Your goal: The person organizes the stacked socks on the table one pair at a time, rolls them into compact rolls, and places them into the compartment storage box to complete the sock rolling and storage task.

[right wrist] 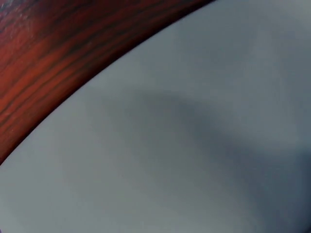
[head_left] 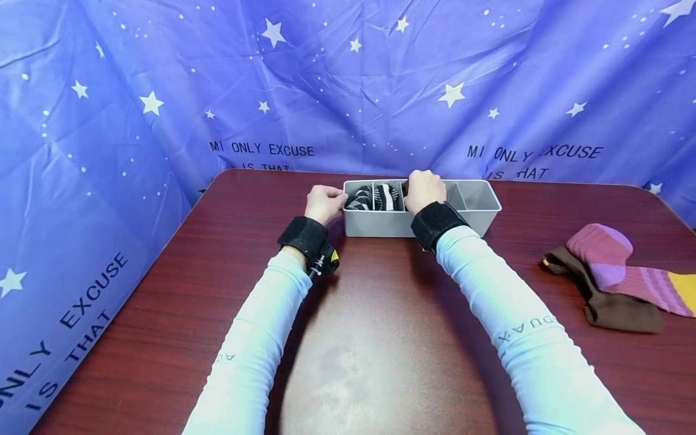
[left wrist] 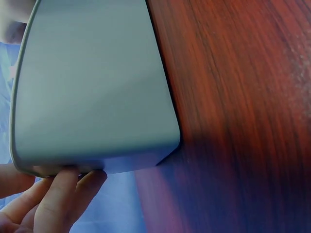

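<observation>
A grey divided storage box (head_left: 380,225) stands near the table's far edge. In its two leftmost compartments sit a dark striped rolled sock (head_left: 361,198) and a black-and-white rolled sock (head_left: 386,197). My left hand (head_left: 324,204) pinches the rim at the box's left end; the left wrist view shows its fingers (left wrist: 57,196) against the outside of the end wall. My right hand (head_left: 426,191) reaches down into a middle compartment, where a dark brown bit (head_left: 405,188) shows beside it. Its fingertips are hidden, so I cannot tell whether they grip that. The grey wall (right wrist: 146,160) fills most of the right wrist view.
On the table's right side lie a brown sock (head_left: 620,311) and a pink, purple and yellow sock (head_left: 600,254), one partly over the other. A blue star-patterned curtain (head_left: 348,90) hangs behind the dark red wooden table (head_left: 217,290) and along its left side.
</observation>
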### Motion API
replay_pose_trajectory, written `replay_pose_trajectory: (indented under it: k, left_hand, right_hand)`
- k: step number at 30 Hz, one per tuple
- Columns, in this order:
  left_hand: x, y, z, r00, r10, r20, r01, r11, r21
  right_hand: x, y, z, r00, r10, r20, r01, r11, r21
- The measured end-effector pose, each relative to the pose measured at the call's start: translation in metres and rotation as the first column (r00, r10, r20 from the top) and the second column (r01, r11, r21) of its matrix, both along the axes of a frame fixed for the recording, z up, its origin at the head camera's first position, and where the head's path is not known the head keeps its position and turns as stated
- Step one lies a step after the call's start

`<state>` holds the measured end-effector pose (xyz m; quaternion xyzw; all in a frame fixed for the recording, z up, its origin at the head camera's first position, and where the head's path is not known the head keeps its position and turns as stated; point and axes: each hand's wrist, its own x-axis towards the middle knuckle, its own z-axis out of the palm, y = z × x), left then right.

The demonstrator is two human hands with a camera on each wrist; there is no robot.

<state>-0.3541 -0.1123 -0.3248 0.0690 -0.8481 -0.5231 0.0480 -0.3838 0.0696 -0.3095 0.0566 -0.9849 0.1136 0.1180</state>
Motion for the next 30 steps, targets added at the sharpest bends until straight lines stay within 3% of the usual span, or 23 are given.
replay_pose_trajectory:
  k: [17,22,23,25,29,30]
  left_hand:
    - [0.006,0.017,0.006,0.999,-0.015,-0.038,0.015,1.0,-0.004]
    - [0.007,0.017,0.007,0.999,-0.007,-0.041,0.006,1.0,-0.018]
    - [0.014,0.019,0.013,0.999,-0.006,-0.031,0.005,1.0,-0.021]
    - [0.015,0.018,0.012,1.0,-0.008,-0.021,0.007,0.999,-0.051]
    - [0.011,0.01,0.007,1.0,-0.007,-0.026,0.003,0.987,-0.161]
    - [-0.003,0.004,-0.008,0.997,-0.001,-0.077,-0.014,0.982,-0.188]
  right_hand:
    - [0.012,0.015,0.01,1.0,-0.017,0.017,0.016,0.997,0.072]
    - [0.016,0.017,0.012,1.0,-0.01,0.006,0.01,0.999,0.052]
    - [0.016,0.017,0.011,1.0,-0.007,0.0,0.007,0.999,0.045]
    - [0.018,0.017,0.009,1.0,0.002,-0.019,-0.001,1.0,0.026]
    - [0.029,0.019,0.007,0.993,0.078,-0.084,-0.082,0.995,-0.05]
    - [0.032,0.02,0.008,0.989,0.101,-0.107,-0.108,0.992,-0.06]
